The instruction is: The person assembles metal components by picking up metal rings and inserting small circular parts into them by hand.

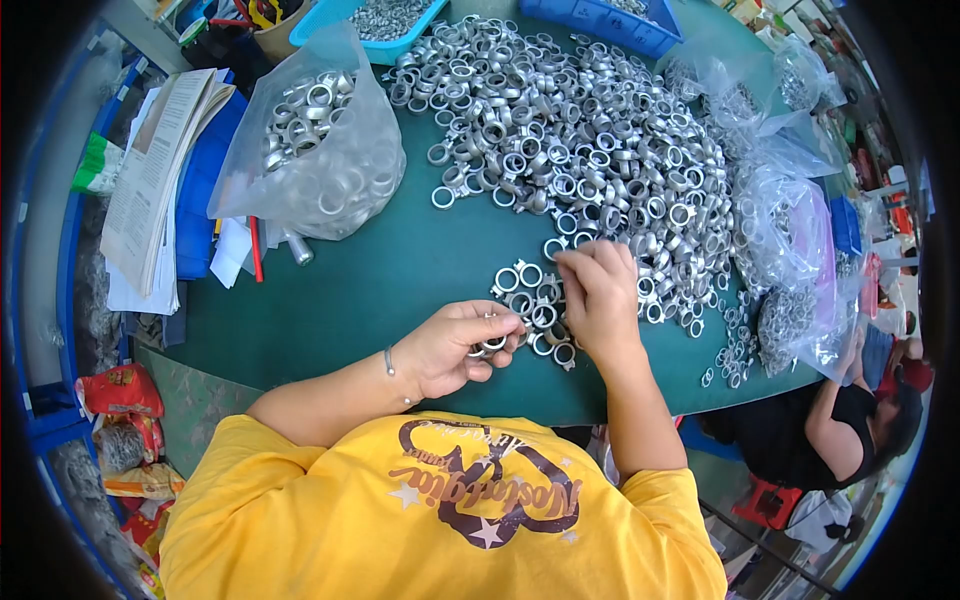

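Note:
My left hand (458, 348), a thin bracelet on its wrist, is closed around a few silver metal rings (494, 344) at the near edge of the green table. To its right my right hand (602, 290) reaches over the table, its thumb and fingers pinched at a single metal ring (555, 248). Between the two hands lies a small group of rings (521, 302), some with little side lugs. Just beyond the right hand spreads a large heap of similar rings (590, 130).
A clear plastic bag of rings (350, 175) stands at the left, near papers (160, 190) and a red pen (256, 250). Blue trays (610, 28) sit at the back. More bagged parts (790, 230) line the right side, where another person (840, 430) sits.

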A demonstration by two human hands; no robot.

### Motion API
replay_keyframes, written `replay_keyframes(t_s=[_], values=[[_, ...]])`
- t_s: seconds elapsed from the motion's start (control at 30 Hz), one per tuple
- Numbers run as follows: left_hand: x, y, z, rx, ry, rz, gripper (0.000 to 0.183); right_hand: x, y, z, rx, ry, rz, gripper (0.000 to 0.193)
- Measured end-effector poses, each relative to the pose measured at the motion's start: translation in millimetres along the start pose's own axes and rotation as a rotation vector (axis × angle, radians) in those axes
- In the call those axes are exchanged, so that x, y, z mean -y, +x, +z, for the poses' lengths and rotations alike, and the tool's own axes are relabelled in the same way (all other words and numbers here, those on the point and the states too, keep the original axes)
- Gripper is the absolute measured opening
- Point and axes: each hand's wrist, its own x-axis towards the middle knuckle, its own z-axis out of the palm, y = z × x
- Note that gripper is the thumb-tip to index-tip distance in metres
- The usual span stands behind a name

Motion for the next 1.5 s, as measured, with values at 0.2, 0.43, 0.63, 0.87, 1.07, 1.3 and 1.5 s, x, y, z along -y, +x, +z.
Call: replay_keyframes(t_s=[0.2, 0.43, 0.63, 0.87, 1.07, 1.3, 1.5], values=[[-1.1, -5.9, 9.0, -0.108, 0.137, 0.128, 0.011, -8.0, 11.8, 5.4, 0.084, -0.059, -0.021, 0.009], [-3.1, -2.1, 11.2, -0.127, 0.19, 0.345, 0.014, 15.2, -7.5, -6.8, 0.111, 0.649, 0.003, 0.015], [-2.0, -6.6, 15.9, -0.199, 0.592, 0.414, 0.013, 21.0, -24.1, -1.6, 0.064, 0.689, 0.065, 0.016], [0.7, -6.2, 16.6, -0.149, 1.039, 0.916, 0.01, 25.7, -31.5, -6.9, 0.23, 1.286, 0.524, 0.018], [4.2, -5.2, 13.2, -0.172, 1.075, 0.928, 0.013, 25.1, -30.1, -4.4, 0.186, 1.362, 0.33, 0.029], [1.4, -6.7, 9.7, -0.029, 0.361, 0.392, 0.013, 25.8, -33.1, -4.6, 0.031, 1.259, 0.211, 0.028], [1.0, -3.5, 6.6, 0.005, 0.231, 0.305, 0.019, 33.0, -32.4, -8.0, -0.128, 0.722, 0.016, 0.027]])
